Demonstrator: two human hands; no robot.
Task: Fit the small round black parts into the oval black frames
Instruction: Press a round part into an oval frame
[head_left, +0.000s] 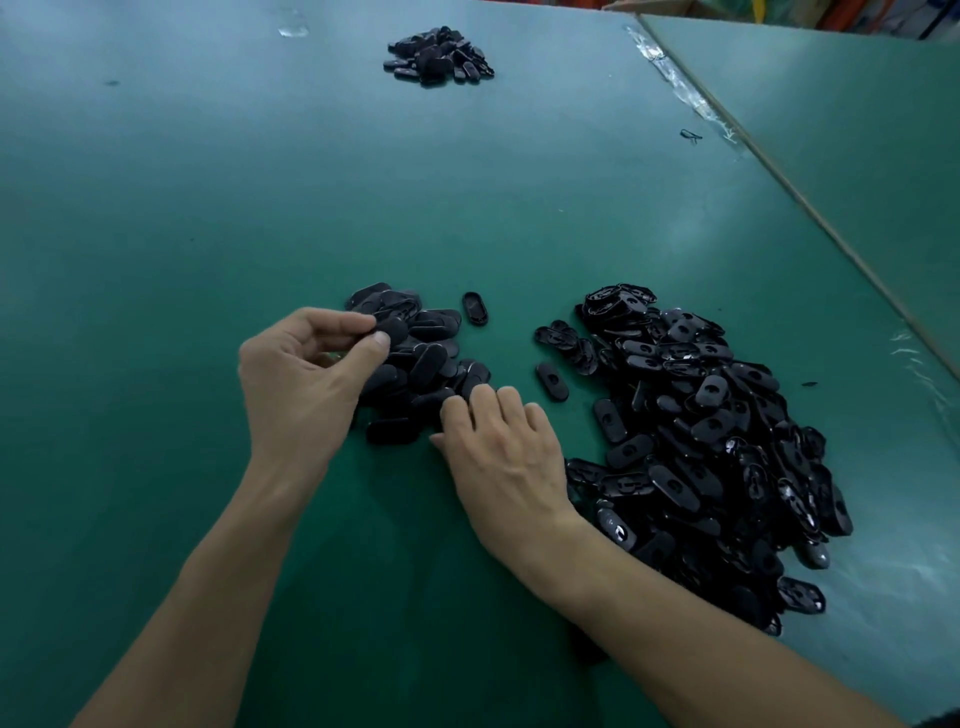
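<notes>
While the left hand pinched a flat black plastic piece, the right hand rested on the heap of black oval parts, its grip hidden; aligning squarely before pressing seemed wise.

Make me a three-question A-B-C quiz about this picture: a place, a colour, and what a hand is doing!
1. Where is the biggest pile? A at the far end B on the person's right C on the person's left
2. What colour is the table? A green B red C white
3. What is the left hand doing? A lying flat B pointing up C pinching a black part
Answers: 1 B, it spreads at the right; 2 A, its top is green; 3 C, thumb and finger squeeze it.
</notes>
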